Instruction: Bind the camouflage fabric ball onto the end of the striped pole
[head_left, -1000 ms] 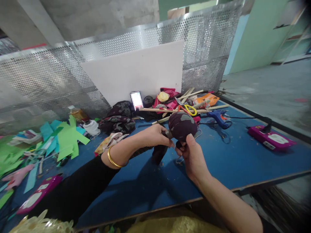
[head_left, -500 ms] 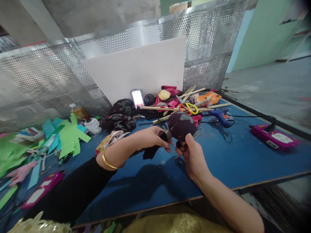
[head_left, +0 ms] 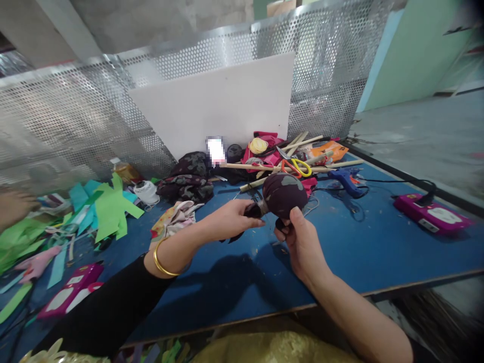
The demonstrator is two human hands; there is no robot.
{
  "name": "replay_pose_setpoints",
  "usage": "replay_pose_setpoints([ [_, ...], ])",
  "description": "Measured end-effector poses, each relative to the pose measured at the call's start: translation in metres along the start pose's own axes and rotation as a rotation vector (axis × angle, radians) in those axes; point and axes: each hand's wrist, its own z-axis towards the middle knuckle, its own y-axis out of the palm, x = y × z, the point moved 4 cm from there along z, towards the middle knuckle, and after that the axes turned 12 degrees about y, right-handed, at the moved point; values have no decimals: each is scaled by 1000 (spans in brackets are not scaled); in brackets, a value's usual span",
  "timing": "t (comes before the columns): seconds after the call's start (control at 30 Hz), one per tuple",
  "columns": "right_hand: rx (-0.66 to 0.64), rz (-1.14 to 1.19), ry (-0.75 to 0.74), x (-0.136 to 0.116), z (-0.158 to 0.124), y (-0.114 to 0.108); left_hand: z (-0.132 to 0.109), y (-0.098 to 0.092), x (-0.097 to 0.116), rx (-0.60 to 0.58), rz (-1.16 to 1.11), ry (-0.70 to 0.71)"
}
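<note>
My right hand is closed on the underside of a dark maroon cloth-covered ball with grey-green patches, held above the blue table. My left hand, with a gold bangle at the wrist, pinches the gathered loose cloth at the ball's left side. A dark tail of the cloth hangs below my left fingers.
Behind the ball lie orange-and-yellow scissors, wooden sticks, a blue glue gun and camouflage cloth. Green paper cut-outs cover the left. Pink boxes sit right and left. Another person's hand shows at the far left.
My left hand has pulled the gathered cloth up and closer to the ball, so less of it hangs down. Another person's hand has appeared at the left edge.
</note>
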Motion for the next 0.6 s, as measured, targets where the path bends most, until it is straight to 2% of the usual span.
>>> replay_pose_setpoints([
  [0.1, -12, 3, -4, 0, -1, 0, -2, 2, 2, -3, -8, -21],
  [0.23, -8, -6, -11, 3, 0, -4, -2, 2, 8, 38, -78, 23],
  [0.4, -16, -10, -23, 4, -2, -4, -5, -1, 3, -96, -168, 15],
  [0.53, -17, 5, 1, 5, -3, -2, -3, -8, -3, -139, -65, 6],
  [0.6, -11, 24, 19, 5, -2, -2, -1, -7, -3, -124, 37, 29],
])
